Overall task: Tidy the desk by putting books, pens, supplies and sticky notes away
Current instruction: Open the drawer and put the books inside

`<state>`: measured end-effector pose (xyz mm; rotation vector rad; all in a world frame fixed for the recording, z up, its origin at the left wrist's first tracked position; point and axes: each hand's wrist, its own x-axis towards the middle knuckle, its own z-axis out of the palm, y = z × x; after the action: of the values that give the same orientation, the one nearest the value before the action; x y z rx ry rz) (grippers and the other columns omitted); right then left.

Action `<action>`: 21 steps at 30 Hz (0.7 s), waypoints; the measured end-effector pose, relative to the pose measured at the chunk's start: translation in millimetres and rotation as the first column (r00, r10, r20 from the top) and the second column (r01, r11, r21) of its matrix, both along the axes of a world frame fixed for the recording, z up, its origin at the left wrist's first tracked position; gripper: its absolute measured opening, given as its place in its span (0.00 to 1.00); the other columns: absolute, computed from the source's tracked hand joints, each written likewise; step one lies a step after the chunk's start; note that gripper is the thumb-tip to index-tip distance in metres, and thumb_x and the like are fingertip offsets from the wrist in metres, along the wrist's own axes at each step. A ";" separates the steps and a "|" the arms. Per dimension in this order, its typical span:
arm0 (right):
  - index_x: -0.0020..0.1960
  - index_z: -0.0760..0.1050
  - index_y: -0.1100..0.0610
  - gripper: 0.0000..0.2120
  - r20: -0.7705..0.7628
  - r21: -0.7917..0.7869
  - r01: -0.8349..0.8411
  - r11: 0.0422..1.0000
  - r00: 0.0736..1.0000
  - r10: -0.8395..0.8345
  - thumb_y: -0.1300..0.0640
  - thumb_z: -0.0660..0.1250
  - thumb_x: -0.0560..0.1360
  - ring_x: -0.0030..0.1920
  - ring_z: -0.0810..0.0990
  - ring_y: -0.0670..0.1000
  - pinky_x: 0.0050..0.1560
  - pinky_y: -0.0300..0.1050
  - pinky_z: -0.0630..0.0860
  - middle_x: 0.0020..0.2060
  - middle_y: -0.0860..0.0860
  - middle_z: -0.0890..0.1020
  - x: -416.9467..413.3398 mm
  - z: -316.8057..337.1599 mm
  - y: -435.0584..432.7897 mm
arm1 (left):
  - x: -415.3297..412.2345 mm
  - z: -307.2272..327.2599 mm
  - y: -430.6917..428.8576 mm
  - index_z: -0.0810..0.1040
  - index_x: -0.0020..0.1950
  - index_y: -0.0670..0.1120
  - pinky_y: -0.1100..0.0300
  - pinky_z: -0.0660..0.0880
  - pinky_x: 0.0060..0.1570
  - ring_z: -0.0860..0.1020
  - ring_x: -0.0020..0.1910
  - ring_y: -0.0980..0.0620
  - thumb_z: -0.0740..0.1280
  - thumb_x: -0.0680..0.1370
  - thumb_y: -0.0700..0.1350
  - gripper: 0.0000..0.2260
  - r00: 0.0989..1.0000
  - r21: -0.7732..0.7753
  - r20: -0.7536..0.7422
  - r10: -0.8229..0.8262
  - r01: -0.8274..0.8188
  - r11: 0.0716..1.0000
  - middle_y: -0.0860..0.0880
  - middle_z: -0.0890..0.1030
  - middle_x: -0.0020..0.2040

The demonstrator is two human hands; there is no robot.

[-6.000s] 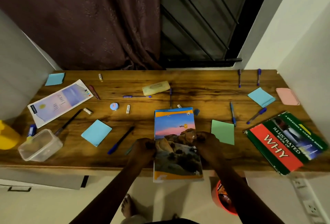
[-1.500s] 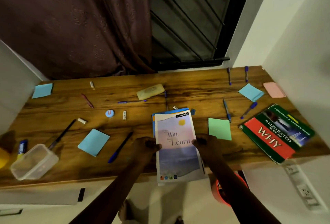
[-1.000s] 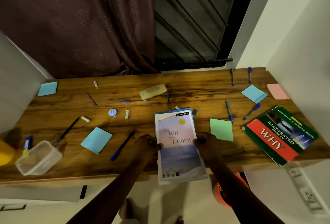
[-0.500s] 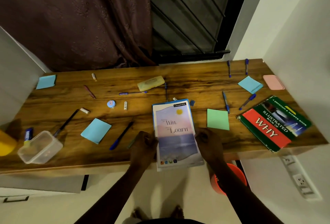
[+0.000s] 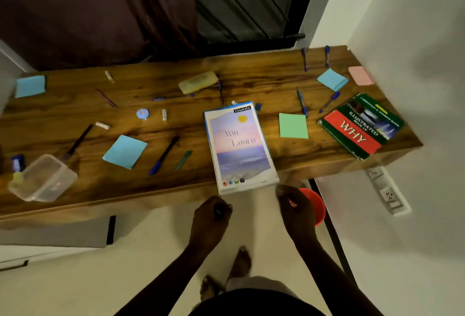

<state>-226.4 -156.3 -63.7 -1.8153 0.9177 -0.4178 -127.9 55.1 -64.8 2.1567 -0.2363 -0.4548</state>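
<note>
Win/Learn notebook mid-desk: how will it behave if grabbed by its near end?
The notebook looks thin, so it is probably light and floppy, sagging from a one-end grip. Its near end overhangs the desk edge, so a pull could tip it off. It lies on a blue-edged book, so it may slide.

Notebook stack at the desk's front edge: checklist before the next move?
1. Notebook stack fully on the desk: not ok, near end overhangs the front edge.
2. Hands off the stack: ok, left hand and right hand are below the edge.
3. Hands empty: cannot tell, fingers curled, blurred.
4. WHY book unobstructed: ok, nothing lies on it.
5. Green sticky note apart from the stack: ok, gap shows.
</note>
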 end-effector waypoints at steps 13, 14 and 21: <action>0.58 0.83 0.44 0.13 -0.108 0.306 0.093 0.947 0.992 -0.062 0.41 0.70 0.76 0.56 0.84 0.55 0.59 0.63 0.81 0.52 0.48 0.86 -68.7 3.4 -82.5 | -52.6 -21.9 -76.1 0.82 0.55 0.42 0.47 0.81 0.50 0.83 0.49 0.40 0.67 0.81 0.40 0.06 0.749 -0.206 -0.637 0.183 -0.394 0.896 0.37 0.84 0.54; 0.58 0.83 0.46 0.12 -0.086 0.385 0.127 0.914 0.991 -0.101 0.45 0.71 0.76 0.57 0.84 0.57 0.60 0.62 0.81 0.53 0.50 0.86 -68.0 2.2 -96.1 | -52.6 -25.7 -85.7 0.81 0.57 0.40 0.46 0.81 0.52 0.83 0.50 0.39 0.67 0.81 0.40 0.07 0.704 -0.218 -0.677 0.215 -0.471 0.855 0.36 0.83 0.55; 0.67 0.75 0.56 0.15 -0.145 0.840 0.261 0.477 0.953 -0.266 0.53 0.66 0.82 0.61 0.80 0.58 0.63 0.55 0.77 0.60 0.53 0.79 -40.6 -14.9 -184.4 | -46.8 -49.3 -164.9 0.71 0.72 0.40 0.41 0.73 0.67 0.77 0.64 0.34 0.64 0.82 0.55 0.24 0.352 -0.203 -0.896 0.269 -0.865 0.459 0.35 0.76 0.67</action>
<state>-267.0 -340.7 -78.7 -0.7363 1.1370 -0.0929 -174.8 -109.8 -114.1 0.9788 0.8414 -0.6552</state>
